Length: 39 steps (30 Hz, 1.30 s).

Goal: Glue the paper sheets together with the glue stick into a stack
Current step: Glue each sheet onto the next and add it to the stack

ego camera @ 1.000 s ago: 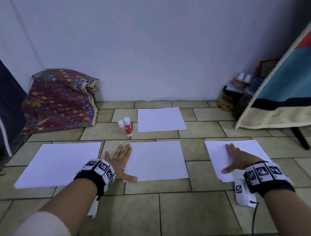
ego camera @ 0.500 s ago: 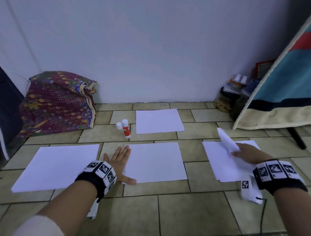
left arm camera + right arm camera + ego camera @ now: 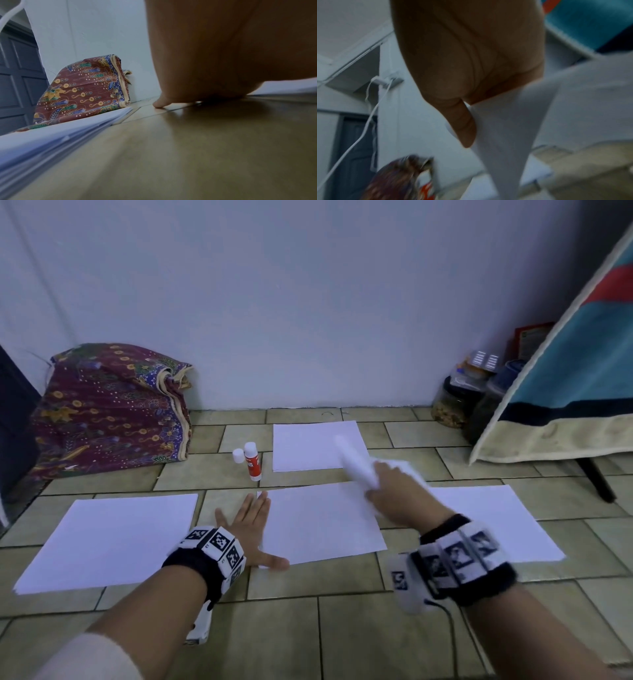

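Lifted from the right-hand pile (image 3: 486, 525) half a second ago, a single sheet (image 3: 356, 463) now hangs curled over the middle sheet (image 3: 318, 522), carried there by the right hand (image 3: 397, 496). On the tiled floor (image 3: 342, 628) lie the left-hand pile (image 3: 109, 539), which the left wrist view shows to be many sheets thick, and a far sheet (image 3: 308, 445) near the wall. A patterned cloth bundle (image 3: 106, 412) sits in the corner. The left hand (image 3: 246, 529) lies flat, fingers straight and spread, thumb on the middle sheet's near corner. The right hand's thumb and fingers pinch the carried sheet at one edge. An uncapped glue stick (image 3: 252, 461) stands upright beside its cap (image 3: 237, 455), just left of the far sheet. Paper this light and limp is likely to flop and drift; holding it by two corners would probably lay it squarer.
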{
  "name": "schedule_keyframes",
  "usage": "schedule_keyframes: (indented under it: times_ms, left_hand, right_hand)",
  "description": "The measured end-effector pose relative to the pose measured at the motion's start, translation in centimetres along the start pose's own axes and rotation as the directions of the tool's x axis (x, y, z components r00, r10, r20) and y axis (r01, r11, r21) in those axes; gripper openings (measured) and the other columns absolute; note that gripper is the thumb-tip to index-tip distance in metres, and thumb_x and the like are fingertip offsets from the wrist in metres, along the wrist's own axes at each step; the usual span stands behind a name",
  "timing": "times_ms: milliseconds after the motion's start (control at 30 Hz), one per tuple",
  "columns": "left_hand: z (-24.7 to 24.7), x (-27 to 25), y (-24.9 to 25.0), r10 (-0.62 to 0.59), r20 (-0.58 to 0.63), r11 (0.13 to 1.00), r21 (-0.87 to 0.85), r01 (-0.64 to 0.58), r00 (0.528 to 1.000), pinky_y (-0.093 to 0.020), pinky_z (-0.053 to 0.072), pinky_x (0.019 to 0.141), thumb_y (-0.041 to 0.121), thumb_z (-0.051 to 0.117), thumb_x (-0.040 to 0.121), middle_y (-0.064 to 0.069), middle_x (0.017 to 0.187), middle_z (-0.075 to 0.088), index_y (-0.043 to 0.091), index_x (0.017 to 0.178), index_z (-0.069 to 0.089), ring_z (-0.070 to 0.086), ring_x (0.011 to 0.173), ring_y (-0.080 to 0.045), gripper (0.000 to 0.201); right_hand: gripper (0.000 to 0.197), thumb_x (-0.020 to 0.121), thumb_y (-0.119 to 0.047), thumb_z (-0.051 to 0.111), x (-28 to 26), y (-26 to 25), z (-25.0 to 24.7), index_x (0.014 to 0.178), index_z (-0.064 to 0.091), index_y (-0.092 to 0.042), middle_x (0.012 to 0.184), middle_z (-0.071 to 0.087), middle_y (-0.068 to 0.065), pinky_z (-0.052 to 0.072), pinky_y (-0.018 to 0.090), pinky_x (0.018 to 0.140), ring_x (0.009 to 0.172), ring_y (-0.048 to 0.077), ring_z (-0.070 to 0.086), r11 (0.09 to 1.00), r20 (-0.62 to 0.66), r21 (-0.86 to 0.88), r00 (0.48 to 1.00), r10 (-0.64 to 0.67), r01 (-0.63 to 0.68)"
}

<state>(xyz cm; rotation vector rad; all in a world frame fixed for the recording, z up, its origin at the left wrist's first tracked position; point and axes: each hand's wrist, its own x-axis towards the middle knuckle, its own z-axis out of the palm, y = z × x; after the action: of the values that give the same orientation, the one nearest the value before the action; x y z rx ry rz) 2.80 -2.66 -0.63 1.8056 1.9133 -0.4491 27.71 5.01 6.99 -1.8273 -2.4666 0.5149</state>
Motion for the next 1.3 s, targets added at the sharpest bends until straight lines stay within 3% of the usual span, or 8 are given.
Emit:
schedule_keyframes:
  times_ms: [100, 167, 233, 300, 533, 700, 833, 1300]
  left_hand:
    - [0.0, 0.3, -0.1, -0.008, 0.025, 1.0, -0.006, 0.008, 1.0, -0.069, -0.007, 0.108, 0.103, -0.001, 0.0, 0.005, 0.152, -0.038, 0.013, 0.147, -0.028, -0.03, 0.142, -0.017, 0.174]
    - [0.2, 0.5, -0.2, -0.025, 0.033, 1.0, -0.004, 0.025, 0.999, -0.069, -0.007, 0.108, 0.107, 0.018, 0.026, 0.005, 0.152, -0.038, 0.013, 0.146, -0.029, -0.03, 0.142, -0.017, 0.16]
    - [0.5, 0.6, -0.2, -0.042, 0.015, 0.999, 0.001, 0.042, 0.999, -0.069, -0.008, 0.109, 0.09, 0.046, 0.063, 0.003, 0.153, -0.036, 0.013, 0.147, -0.028, -0.03, 0.142, -0.017, 0.136]
    - [0.7, 0.7, -0.2, -0.048, 0.001, 0.999, -0.005, 0.048, 0.999, -0.067, -0.008, 0.109, 0.079, 0.053, 0.073, 0.003, 0.153, -0.035, 0.013, 0.147, -0.028, -0.03, 0.142, -0.017, 0.128]
    - [0.8, 0.8, -0.3, -0.054, 0.012, 0.998, -0.013, 0.054, 0.998, -0.067, -0.01, 0.109, 0.078, 0.054, 0.073, 0.004, 0.153, -0.035, 0.013, 0.148, -0.027, -0.03, 0.142, -0.016, 0.128]
    - [0.9, 0.9, -0.1, -0.072, 0.002, 0.997, 0.01, 0.072, 0.997, -0.067, -0.007, 0.11, 0.079, 0.054, 0.072, 0.003, 0.155, -0.033, 0.012, 0.148, -0.025, -0.029, 0.143, -0.016, 0.128]
    - [0.9, 1.0, -0.2, -0.076, 0.001, 0.997, 0.01, 0.076, 0.997, -0.067, -0.006, 0.11, 0.078, 0.055, 0.072, 0.003, 0.155, -0.032, 0.012, 0.148, -0.025, -0.028, 0.143, -0.016, 0.129]
    - [0.8, 1.1, -0.1, -0.077, 0.022, 0.997, 0.001, 0.077, 0.997, -0.067, -0.006, 0.11, 0.076, 0.056, 0.073, 0.002, 0.154, -0.034, 0.011, 0.147, -0.026, -0.029, 0.143, -0.017, 0.129]
  right_hand:
    - [0.058, 0.096, -0.041, 0.047, 1.1, -4.0, 3.9, 0.141, 0.033, -0.009, 0.143, 0.041, 0.01, 0.031, 0.046, 0.109, 0.132, 0.031, 0.038, 0.999, 0.219, 0.04, 0.975, -0.042, 0.034]
    - [0.058, 0.094, -0.048, 0.047, 1.9, -5.7, 5.5, 0.139, 0.038, -0.012, 0.14, 0.047, 0.008, 0.033, 0.048, 0.107, 0.129, 0.031, 0.042, 0.995, 0.284, 0.099, 0.958, -0.043, 0.015]
    - [0.057, 0.095, -0.048, 0.047, 2.4, -7.1, 6.3, 0.137, 0.04, -0.011, 0.137, 0.05, 0.01, 0.035, 0.045, 0.106, 0.126, 0.03, 0.045, 0.99, 0.318, 0.141, 0.946, -0.066, 0.022]
    - [0.057, 0.097, -0.045, 0.045, 2.4, -8.2, 6.7, 0.139, 0.039, -0.006, 0.138, 0.049, 0.013, 0.036, 0.038, 0.106, 0.126, 0.03, 0.046, 0.988, 0.326, 0.146, 0.941, -0.089, 0.043]
    - [0.061, 0.101, -0.043, 0.034, 2.6, -9.5, 7.6, 0.143, 0.029, 0.001, 0.147, 0.035, 0.017, 0.02, 0.04, 0.115, 0.137, 0.032, 0.03, 0.999, 0.309, 0.053, 0.951, -0.007, -0.01]
    - [0.067, 0.099, -0.046, 0.035, 3.7, -9.8, 9.0, 0.144, 0.026, 0.004, 0.149, 0.031, 0.019, 0.012, 0.046, 0.117, 0.141, 0.033, 0.022, 0.997, 0.3, 0.045, 0.953, 0.042, -0.059]
    - [0.079, 0.095, -0.054, 0.038, 4.9, -9.7, 11.1, 0.148, 0.017, 0.0, 0.155, 0.018, 0.019, 0.016, 0.06, 0.114, 0.144, 0.036, 0.011, 0.989, 0.31, 0.074, 0.945, 0.102, -0.131]
    - [0.079, 0.094, -0.053, 0.04, 4.8, -9.6, 11.3, 0.149, 0.017, -0.001, 0.156, 0.018, 0.019, 0.016, 0.061, 0.113, 0.145, 0.036, 0.011, 0.984, 0.312, 0.108, 0.944, 0.102, -0.142]
